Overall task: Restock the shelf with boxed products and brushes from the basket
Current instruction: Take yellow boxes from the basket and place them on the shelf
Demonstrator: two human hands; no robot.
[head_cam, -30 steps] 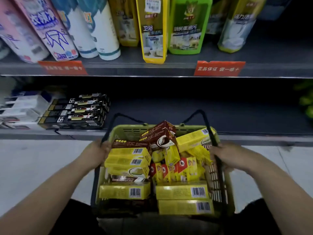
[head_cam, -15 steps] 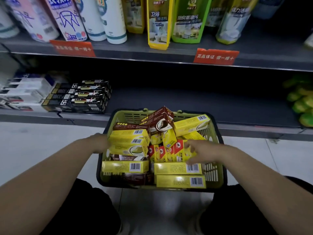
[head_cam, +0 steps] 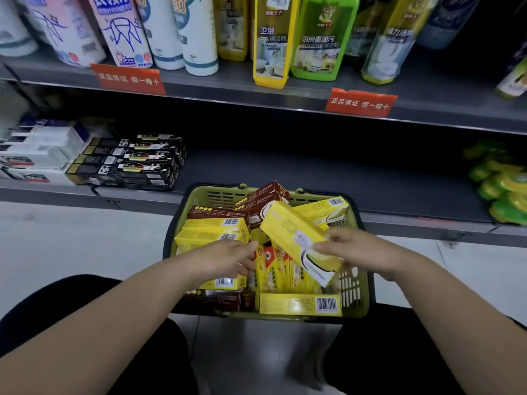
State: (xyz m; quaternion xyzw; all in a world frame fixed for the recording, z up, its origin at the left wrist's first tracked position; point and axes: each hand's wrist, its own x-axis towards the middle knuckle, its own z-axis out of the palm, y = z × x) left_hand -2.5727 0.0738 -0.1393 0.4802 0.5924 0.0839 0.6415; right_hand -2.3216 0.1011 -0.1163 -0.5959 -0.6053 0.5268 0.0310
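A green basket (head_cam: pixel 360 295) with a dark rim stands on the floor before the low shelf (head_cam: pixel 313 175), full of yellow and brown boxes. My right hand (head_cam: pixel 359 250) grips a long yellow box (head_cam: pixel 293 232), lifted and tilted above the pile. My left hand (head_cam: pixel 228 256) reaches into the basket's left half, fingers loosely bent over a stack of yellow boxes (head_cam: pixel 214 230); whether it holds one is unclear. Brown boxes (head_cam: pixel 262 198) lean at the basket's back. Another yellow box (head_cam: pixel 299 305) lies flat at the front.
Black boxes (head_cam: pixel 128 161) and white boxes (head_cam: pixel 37 155) are stacked at the shelf's left. Green packs (head_cam: pixel 502 189) sit at its right. Bottles (head_cam: pixel 273 38) line the upper shelf, with red price tags (head_cam: pixel 360 104) on its edge. White floor tiles lie left of the basket.
The basket went down onto the floor and its handles dropped. My right hand has lifted a long yellow box out of the pile. My left hand has moved in over the left stack.
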